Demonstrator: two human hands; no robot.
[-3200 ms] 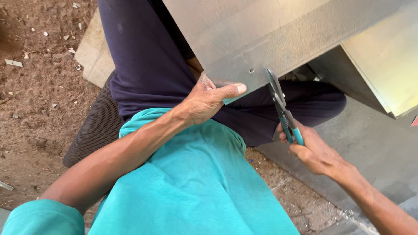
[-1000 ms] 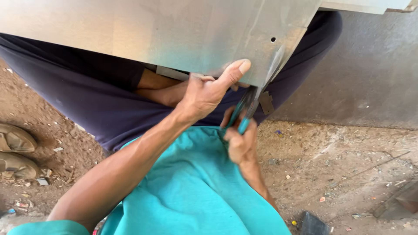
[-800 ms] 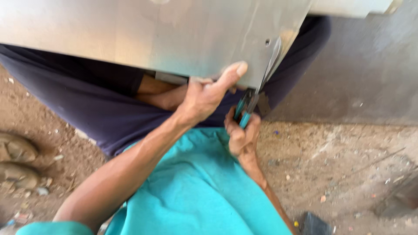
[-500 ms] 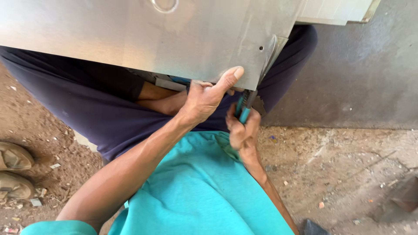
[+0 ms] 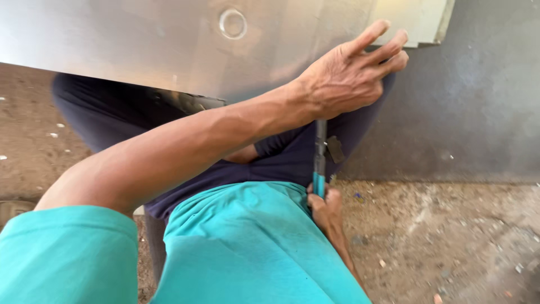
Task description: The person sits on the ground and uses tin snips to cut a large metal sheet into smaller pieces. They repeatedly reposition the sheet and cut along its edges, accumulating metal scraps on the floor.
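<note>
Left hand (image 5: 349,76) lay flat, fingers spread, on the metal sheet (image 5: 140,45). Right hand (image 5: 325,207) gripped the teal-handled snips (image 5: 319,163) under the sheet's edge.

shirt: plain teal (image 5: 247,247), short-sleeved | left sleeve (image 5: 67,253): ends above the elbow, forearm bare | trousers (image 5: 270,160): dark navy | left hand (image 5: 351,73) and right hand (image 5: 326,208): bare, no gloves, rings or watch
</note>
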